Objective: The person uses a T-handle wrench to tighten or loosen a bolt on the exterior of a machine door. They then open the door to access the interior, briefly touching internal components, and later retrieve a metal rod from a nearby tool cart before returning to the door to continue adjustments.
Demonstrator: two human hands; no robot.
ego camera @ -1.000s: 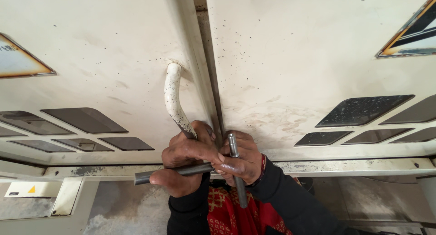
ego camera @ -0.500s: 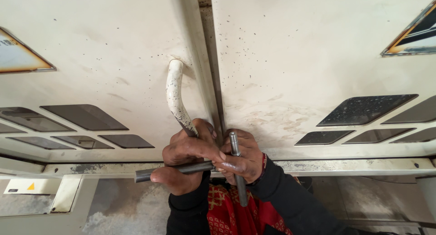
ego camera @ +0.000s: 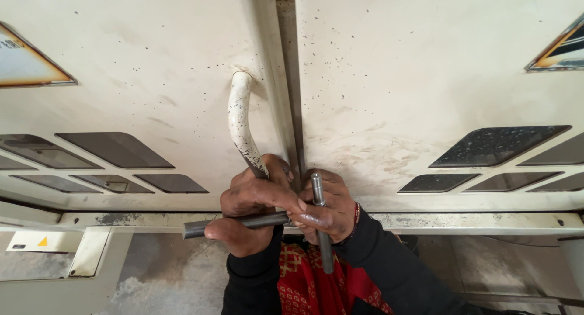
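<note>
sign, upper left: triangular warning plate (ego camera: 24, 62) on the left cabinet door, pale face w/ rusty orange-brown border, cut off by frame edge.
sign, upper right: triangular plate (ego camera: 563, 50) on the right door, dark border w/ yellow-orange inside, only partly in view.
sticker, lower left: small white rectangular label (ego camera: 33, 242) w/ a little yellow triangle, on the pale frame below the doors.
screens/packages: none.

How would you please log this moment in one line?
left hand: grips cross wrench | right hand: grips same wrench | place: cabinet doors' seam, below curved handle
</note>
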